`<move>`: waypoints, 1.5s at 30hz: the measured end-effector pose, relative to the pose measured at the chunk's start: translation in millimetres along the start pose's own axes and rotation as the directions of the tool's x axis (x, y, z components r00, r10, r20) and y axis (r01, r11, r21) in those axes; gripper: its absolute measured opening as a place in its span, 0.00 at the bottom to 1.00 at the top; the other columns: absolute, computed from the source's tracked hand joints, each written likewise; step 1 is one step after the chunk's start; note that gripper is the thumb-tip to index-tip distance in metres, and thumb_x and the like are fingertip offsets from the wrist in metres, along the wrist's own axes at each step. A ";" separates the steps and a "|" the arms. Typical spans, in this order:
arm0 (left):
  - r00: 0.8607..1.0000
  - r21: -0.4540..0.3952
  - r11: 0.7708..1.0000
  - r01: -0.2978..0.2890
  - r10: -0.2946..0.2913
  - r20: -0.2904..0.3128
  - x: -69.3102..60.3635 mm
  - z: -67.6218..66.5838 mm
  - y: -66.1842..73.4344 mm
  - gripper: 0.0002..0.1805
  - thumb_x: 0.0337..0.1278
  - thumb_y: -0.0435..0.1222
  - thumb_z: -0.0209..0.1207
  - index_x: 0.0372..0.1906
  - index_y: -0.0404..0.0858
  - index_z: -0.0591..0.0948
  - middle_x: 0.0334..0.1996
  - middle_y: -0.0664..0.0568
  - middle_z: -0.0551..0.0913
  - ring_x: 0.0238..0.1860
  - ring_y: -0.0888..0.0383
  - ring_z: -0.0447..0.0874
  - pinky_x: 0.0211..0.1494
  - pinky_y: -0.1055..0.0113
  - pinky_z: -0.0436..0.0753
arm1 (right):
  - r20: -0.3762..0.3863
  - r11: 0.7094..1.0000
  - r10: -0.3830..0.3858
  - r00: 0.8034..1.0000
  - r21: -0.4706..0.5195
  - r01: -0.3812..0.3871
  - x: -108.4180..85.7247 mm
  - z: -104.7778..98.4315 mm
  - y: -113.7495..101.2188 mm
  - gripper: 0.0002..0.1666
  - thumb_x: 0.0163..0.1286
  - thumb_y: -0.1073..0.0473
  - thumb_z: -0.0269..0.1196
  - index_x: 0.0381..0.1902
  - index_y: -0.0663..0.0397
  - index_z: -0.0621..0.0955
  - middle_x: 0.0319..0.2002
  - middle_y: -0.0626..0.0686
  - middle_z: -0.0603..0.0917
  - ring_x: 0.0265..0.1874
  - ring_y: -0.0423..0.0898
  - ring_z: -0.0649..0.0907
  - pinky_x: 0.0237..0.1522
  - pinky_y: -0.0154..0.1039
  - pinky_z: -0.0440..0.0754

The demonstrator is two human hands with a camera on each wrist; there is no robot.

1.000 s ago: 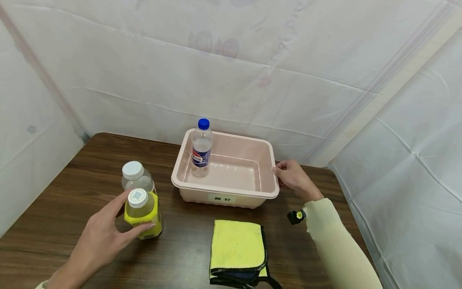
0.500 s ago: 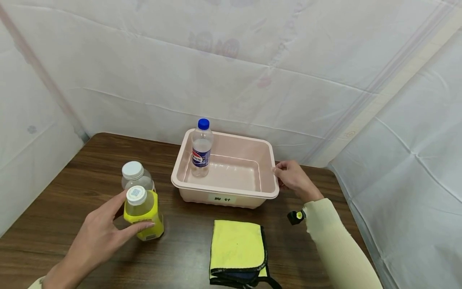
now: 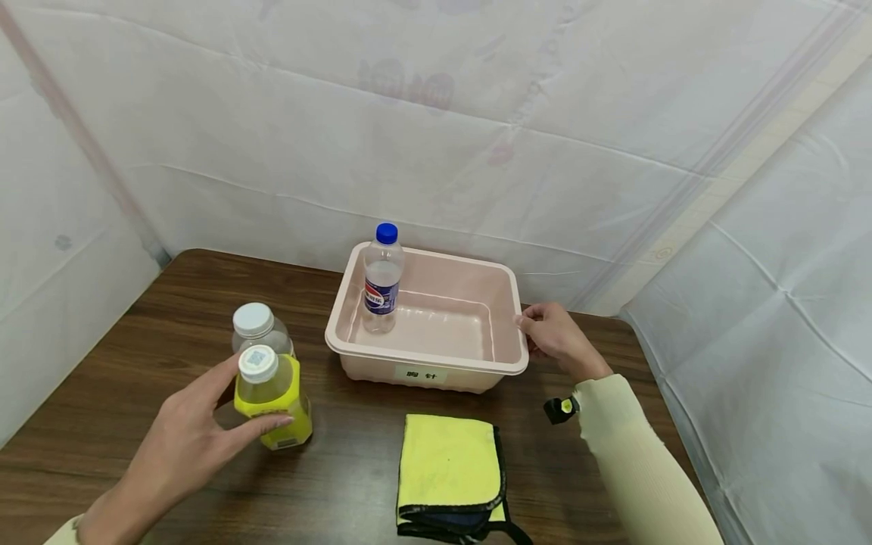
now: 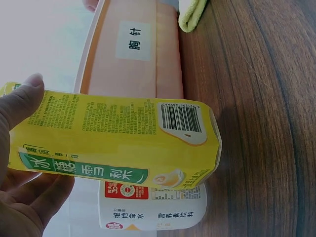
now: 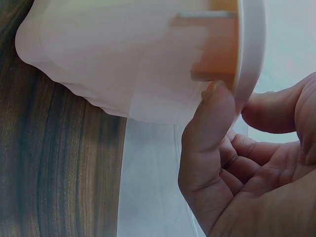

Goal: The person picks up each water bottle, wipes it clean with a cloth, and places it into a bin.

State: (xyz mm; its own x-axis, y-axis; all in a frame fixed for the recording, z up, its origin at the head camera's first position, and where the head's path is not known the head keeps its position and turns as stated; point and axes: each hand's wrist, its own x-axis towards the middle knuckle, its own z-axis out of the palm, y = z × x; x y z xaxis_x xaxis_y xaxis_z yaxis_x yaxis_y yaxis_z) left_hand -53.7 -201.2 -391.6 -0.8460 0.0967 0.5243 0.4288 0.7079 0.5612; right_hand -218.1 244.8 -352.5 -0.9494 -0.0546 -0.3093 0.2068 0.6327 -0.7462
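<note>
My left hand (image 3: 187, 439) grips a drink bottle with a yellow label (image 3: 275, 401) and white cap, thumb on the near side. In the left wrist view this bottle (image 4: 113, 133) shows a barcode and green lettering; whether its base touches the table, I cannot tell. Just behind it stands a clear bottle with a white cap (image 3: 253, 321), partly hidden. My right hand (image 3: 555, 337) pinches the right rim of a pink plastic basin (image 3: 422, 362), thumb and index finger on either side of the rim (image 5: 251, 54). Inside the basin, at its left, a blue-capped Pepsi bottle (image 3: 381, 295) stands upright.
A folded yellow cloth with black edging (image 3: 450, 462) lies in front of the basin on the dark wood table (image 3: 341, 469). White sheeting (image 3: 436, 151) rises behind the table and along both sides.
The yellow-labelled bottle has shifted slightly up and to the right in the head view, with my left hand still around it. My right hand stays on the basin's rim.
</note>
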 end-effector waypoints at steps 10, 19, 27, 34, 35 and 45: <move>1.000 -0.008 1.000 -0.020 0.020 -0.008 2.7 -1.4 6.1 0.46 0.25 0.38 0.87 0.62 0.42 0.81 0.51 0.50 0.89 0.50 0.84 0.76 0.49 0.93 0.75 | 0.005 1.000 0.001 1.000 0.005 -0.001 -0.9 -0.8 0.2 0.18 0.83 0.56 0.54 0.50 0.68 0.81 0.30 0.55 0.83 0.26 0.45 0.82 0.27 0.37 0.83; 0.999 -0.002 0.999 -0.042 0.042 -0.007 4.9 -1.2 8.4 0.46 0.24 0.37 0.87 0.61 0.42 0.81 0.50 0.51 0.89 0.49 0.83 0.77 0.50 0.93 0.75 | 0.009 1.000 -0.009 1.000 0.008 0.009 -0.8 -1.2 0.3 0.19 0.83 0.56 0.54 0.49 0.68 0.82 0.32 0.56 0.84 0.28 0.46 0.84 0.29 0.37 0.86; 0.999 0.003 0.999 -0.049 0.049 0.007 6.0 -0.5 10.4 0.45 0.23 0.37 0.87 0.60 0.42 0.81 0.49 0.53 0.88 0.48 0.81 0.78 0.50 0.93 0.75 | 0.005 1.000 -0.013 1.000 0.002 0.013 -0.8 -0.3 0.2 0.18 0.83 0.55 0.54 0.48 0.67 0.81 0.30 0.55 0.83 0.26 0.46 0.82 0.27 0.38 0.84; 0.999 0.011 0.999 -0.044 0.044 0.016 5.5 1.6 12.2 0.45 0.23 0.38 0.87 0.60 0.42 0.81 0.48 0.54 0.89 0.45 0.78 0.80 0.49 0.93 0.75 | 0.001 1.000 -0.010 1.000 -0.007 0.010 -0.3 -0.3 -1.1 0.18 0.83 0.55 0.54 0.49 0.67 0.81 0.30 0.55 0.83 0.26 0.46 0.82 0.27 0.37 0.83; 0.999 0.010 0.999 -0.048 0.048 0.015 5.5 2.0 12.3 0.46 0.23 0.38 0.87 0.60 0.42 0.81 0.48 0.54 0.89 0.45 0.78 0.80 0.49 0.92 0.75 | -0.001 1.000 -0.007 1.000 -0.005 0.007 0.1 -0.4 -1.0 0.18 0.83 0.55 0.54 0.49 0.67 0.81 0.30 0.55 0.83 0.26 0.45 0.82 0.27 0.37 0.83; 0.998 -0.004 0.999 -0.036 0.036 0.047 5.7 5.7 15.6 0.46 0.27 0.39 0.87 0.62 0.43 0.80 0.50 0.53 0.88 0.45 0.73 0.82 0.48 0.92 0.76 | -0.007 1.000 0.003 1.000 -0.009 -0.003 0.7 1.0 -1.2 0.18 0.82 0.56 0.54 0.51 0.69 0.81 0.31 0.55 0.83 0.26 0.45 0.82 0.27 0.37 0.84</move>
State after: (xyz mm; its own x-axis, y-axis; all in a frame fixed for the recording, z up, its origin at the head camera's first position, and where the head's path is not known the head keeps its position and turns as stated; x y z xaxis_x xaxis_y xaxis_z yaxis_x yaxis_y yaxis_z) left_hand -53.6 -185.6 -383.5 -0.8440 0.1552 0.5133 0.4602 0.7011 0.5446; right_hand -218.8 243.2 -352.4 -0.9504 -0.0477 -0.3074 0.2072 0.6399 -0.7400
